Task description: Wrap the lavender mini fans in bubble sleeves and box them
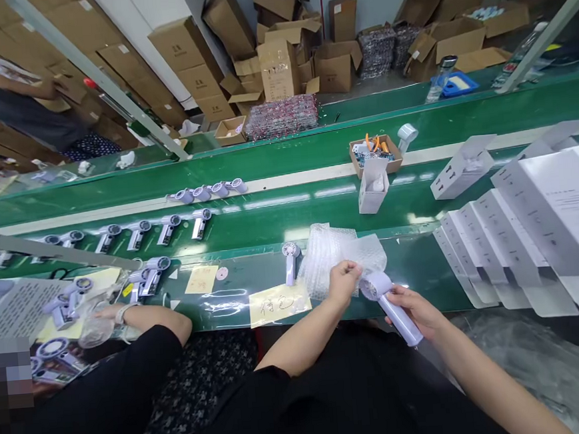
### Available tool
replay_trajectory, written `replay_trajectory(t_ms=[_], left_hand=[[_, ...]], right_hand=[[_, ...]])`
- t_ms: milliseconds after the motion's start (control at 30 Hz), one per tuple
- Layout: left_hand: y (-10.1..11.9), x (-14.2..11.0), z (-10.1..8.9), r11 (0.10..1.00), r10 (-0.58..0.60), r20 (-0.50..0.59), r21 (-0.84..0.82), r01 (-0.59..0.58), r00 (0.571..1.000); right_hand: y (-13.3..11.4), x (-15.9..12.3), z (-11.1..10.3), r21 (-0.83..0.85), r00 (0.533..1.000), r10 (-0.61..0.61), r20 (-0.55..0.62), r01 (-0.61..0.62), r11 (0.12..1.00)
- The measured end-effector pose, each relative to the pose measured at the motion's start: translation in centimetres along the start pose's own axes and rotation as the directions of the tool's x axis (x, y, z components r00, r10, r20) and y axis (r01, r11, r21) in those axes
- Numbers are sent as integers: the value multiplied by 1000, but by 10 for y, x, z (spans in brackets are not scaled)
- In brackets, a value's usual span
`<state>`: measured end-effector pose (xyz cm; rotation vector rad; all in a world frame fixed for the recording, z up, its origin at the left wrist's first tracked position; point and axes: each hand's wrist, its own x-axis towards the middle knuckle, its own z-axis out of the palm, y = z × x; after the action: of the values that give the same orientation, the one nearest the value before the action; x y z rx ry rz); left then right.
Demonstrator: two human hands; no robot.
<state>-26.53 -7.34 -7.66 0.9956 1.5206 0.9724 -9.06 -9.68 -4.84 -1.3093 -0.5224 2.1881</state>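
Observation:
A lilac handheld fan (403,322) is in my right hand (417,307), its fingers wrapped round the handle and the round head tilted up to the left. My left hand (343,281) is closed in a pinch beside the fan head, at the edge of a translucent bubble wrap bag (370,251); its fingertips partly hide the grip. More bubble wrap bags (323,258) lie flat on the bench behind this hand. Left of them rests another handheld fan (291,262), close above a yellow handwritten paper (280,303).
A row of lilac fans (140,234) lies on the green conveyor (269,218). White boxes (506,240) stand at the right, and an open white box (373,187) is before a small carton (394,162). A co-worker's arm (152,321) reaches among fans at the left.

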Motion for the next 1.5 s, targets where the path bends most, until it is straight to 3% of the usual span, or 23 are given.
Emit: replay_trajectory(t_ms=[67, 133, 200, 267, 333, 367, 467, 567, 767, 867, 933, 1000, 1033, 1067, 1100, 1167, 1233, 1300, 1333, 1400, 1500], left_hand=[[5, -8, 2, 988, 152, -7, -7, -152, 988], [12, -15, 1, 929, 362, 30, 68, -363, 932], [19, -20, -3, 807, 550, 117, 179, -563, 827], [25, -23, -8, 642, 681, 234, 267, -719, 694], [28, -27, -10, 476, 739, 336, 354, -805, 584], [28, -29, -10, 410, 748, 368, 399, -820, 553], [23, -31, -4, 291, 733, 445, 480, -828, 515], [15, -27, 4, 253, 692, 518, 479, -841, 503], [5, -30, 12, 327, 571, 634, 406, -853, 521], [15, -30, 19, 538, 467, 628, 356, -764, 622], [27, -25, 24, 742, 348, 587, 303, -598, 730], [40, -18, 28, 909, 136, 500, 280, -308, 855], [46, -16, 29, 953, 13, 455, 264, -149, 890], [52, -15, 29, 971, -95, 430, 237, -11, 898], [58, -15, 28, 975, -171, 432, 202, 89, 885], [71, -19, 22, 977, -212, 482, 123, 174, 850], [85, -21, 11, 992, -116, 516, 20, 123, 849], [98, -19, -2, 995, 83, 543, -99, -34, 836], [104, -15, -8, 983, 180, 571, -138, -122, 801], [111, -8, -14, 954, 292, 669, -158, -253, 684], [115, -1, -5, 945, 292, 796, -154, -290, 530]], right_hand=[[1, -6, -3, 9, 1000, 15, 2, -15, 1000], [1, -11, -3, 29, 1000, 4, 19, -4, 1000], [-2, -16, -2, 44, 999, -9, 40, 7, 999], [-9, -21, -1, 61, 999, -14, 50, 11, 998], [-16, -27, -2, 89, 999, -34, 28, 32, 996], [-19, -29, -3, 100, 999, -48, 3, 47, 994], [-22, -34, -4, 112, 994, -58, -90, 68, 991], [-18, -38, -2, 164, 981, -10, -194, 42, 986], [-11, -33, -1, 128, 924, -26, -381, 81, 988], [-10, -25, -6, -2, 920, -61, -387, 65, 998], [-13, -24, -14, -125, 921, -104, -374, 61, 990], [-20, -30, -22, -235, 917, -149, -369, 63, 970], [-26, -36, -27, -319, 919, -181, -349, 65, 945], [-33, -44, -30, -418, 927, -209, -310, 64, 906], [-42, -53, -32, -520, 938, -228, -261, 62, 852], [-59, -72, -30, -663, 955, -246, -165, 78, 745], [-73, -89, -22, -666, 960, -270, -79, 151, 731], [-83, -98, -9, -605, 946, -323, 32, 276, 747], [-86, -100, -2, -562, 930, -354, 97, 345, 752], [-89, -100, 11, -476, 885, -409, 222, 464, 747], [-92, -98, 27, -471, 809, -428, 402, 584, 661]])
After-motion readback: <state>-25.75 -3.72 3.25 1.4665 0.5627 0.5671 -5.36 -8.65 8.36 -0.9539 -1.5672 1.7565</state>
